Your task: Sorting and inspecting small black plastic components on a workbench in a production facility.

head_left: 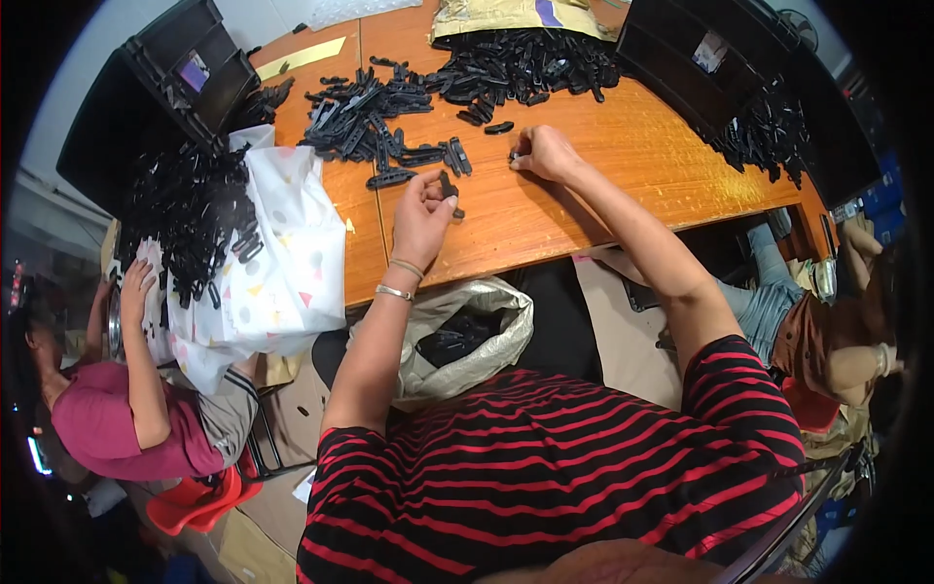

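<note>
My left hand (420,222) is closed on a slim dark plastic piece (449,186), held upright between thumb and fingers above the table's front part. To the right, my right hand (551,156) pinches something small and dark at its fingertips, mostly hidden by the fingers. Just beyond my left hand lies a loose pile of long dark-grey plastic pieces (362,115), with a few strays near my fingers. Farther back spreads a heap of shorter black plastic pieces (530,66). One of these, a single black piece (499,127), rests apart from the heap near my right hand.
A torn brown bag (516,18) lies behind the heap on the wooden table (623,146). Black bins stand at left (146,88) and right (681,58), spilling black parts. An open woven sack (516,321) sits below the table edge. People sit on both sides.
</note>
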A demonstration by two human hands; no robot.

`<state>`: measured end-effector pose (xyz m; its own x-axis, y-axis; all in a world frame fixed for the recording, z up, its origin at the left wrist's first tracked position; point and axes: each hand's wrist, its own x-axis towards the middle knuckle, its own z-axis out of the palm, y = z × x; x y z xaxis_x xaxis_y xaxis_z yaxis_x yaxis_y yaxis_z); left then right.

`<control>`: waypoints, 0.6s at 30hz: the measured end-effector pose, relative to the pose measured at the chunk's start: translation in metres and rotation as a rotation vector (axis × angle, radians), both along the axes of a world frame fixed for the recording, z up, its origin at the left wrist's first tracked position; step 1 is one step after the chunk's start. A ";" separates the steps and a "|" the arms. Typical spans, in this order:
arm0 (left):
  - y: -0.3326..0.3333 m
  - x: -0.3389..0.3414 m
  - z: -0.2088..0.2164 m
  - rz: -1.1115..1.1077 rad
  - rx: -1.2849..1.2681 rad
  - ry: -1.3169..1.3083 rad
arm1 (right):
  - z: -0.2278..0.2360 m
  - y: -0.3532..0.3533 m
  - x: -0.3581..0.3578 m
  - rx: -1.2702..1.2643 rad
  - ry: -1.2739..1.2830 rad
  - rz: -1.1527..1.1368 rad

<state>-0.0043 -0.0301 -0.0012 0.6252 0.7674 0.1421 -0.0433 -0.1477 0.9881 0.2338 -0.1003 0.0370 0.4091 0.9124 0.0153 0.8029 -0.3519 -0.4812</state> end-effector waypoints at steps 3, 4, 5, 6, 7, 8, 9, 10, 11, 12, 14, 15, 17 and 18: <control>-0.006 -0.006 0.007 -0.047 -0.237 -0.097 | 0.004 -0.017 -0.016 -0.012 0.090 0.029; -0.010 -0.008 0.011 -0.049 -0.380 -0.106 | 0.006 -0.022 -0.021 -0.022 0.058 0.024; -0.013 -0.010 0.017 -0.054 -0.419 -0.142 | 0.007 -0.025 -0.025 -0.029 0.023 0.017; -0.015 -0.011 0.018 -0.052 -0.420 -0.142 | 0.001 -0.028 -0.023 -0.030 0.024 0.019; -0.016 -0.012 0.018 -0.055 -0.446 -0.151 | -0.011 -0.031 -0.018 0.044 0.082 0.024; -0.016 -0.014 0.019 -0.054 -0.473 -0.161 | -0.012 -0.034 -0.018 0.117 0.140 0.033; -0.017 -0.017 0.020 -0.050 -0.474 -0.162 | -0.012 -0.038 -0.017 0.116 0.141 0.037; -0.017 -0.018 0.020 -0.051 -0.428 -0.148 | -0.013 -0.042 -0.016 0.106 -0.008 0.099; -0.018 -0.019 0.021 -0.054 -0.383 -0.134 | -0.011 -0.046 -0.016 0.096 -0.156 0.157; -0.019 -0.020 0.022 -0.055 -0.383 -0.134 | -0.013 -0.048 -0.016 0.095 -0.156 0.157; -0.020 -0.022 0.025 -0.078 -0.388 -0.154 | -0.012 -0.051 -0.018 0.083 -0.267 0.154; -0.022 -0.022 0.026 -0.078 -0.387 -0.155 | -0.009 -0.052 -0.022 0.084 -0.268 0.154; -0.027 -0.022 0.028 -0.083 -0.377 -0.182 | 0.000 -0.054 -0.038 0.207 -0.165 0.156; -0.029 -0.023 0.030 -0.076 -0.376 -0.182 | 0.013 -0.055 -0.053 0.208 -0.163 0.162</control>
